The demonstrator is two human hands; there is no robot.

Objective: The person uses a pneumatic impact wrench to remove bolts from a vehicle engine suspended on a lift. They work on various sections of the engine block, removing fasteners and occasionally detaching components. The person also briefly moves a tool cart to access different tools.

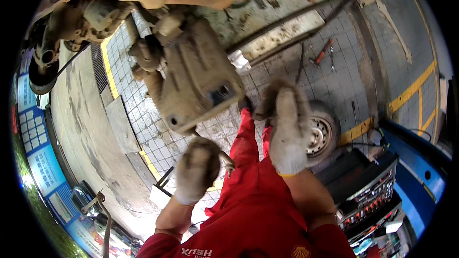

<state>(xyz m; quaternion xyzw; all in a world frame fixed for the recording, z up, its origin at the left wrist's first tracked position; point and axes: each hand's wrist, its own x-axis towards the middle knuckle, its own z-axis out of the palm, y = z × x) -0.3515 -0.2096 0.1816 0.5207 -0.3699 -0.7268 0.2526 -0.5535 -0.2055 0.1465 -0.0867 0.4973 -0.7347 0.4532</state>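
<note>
A mud-caked ribbed metal plate [198, 74], with pipes and rounded vehicle parts around it, hangs above and ahead of me. My left hand [196, 169], in a soiled light work glove, is closed just below the plate's near left corner. From it sticks out a short curved metal piece [226, 161], brownish and hooked at its end; its kind is unclear. My right hand [289, 131], also gloved, is raised to the right of the plate, apart from it. Motion smears its fingers, and a dark brown patch beside them could be dirty glove or a held thing.
A wheel [321, 134] lies on the tiled floor behind my right hand. Farther off lie a red-handled tool [323, 51] and a wrench [332, 59]. At right stands a black tool cart [366, 196] beside a blue lift post [411, 162]. A bent metal arm [106, 224] rises at lower left.
</note>
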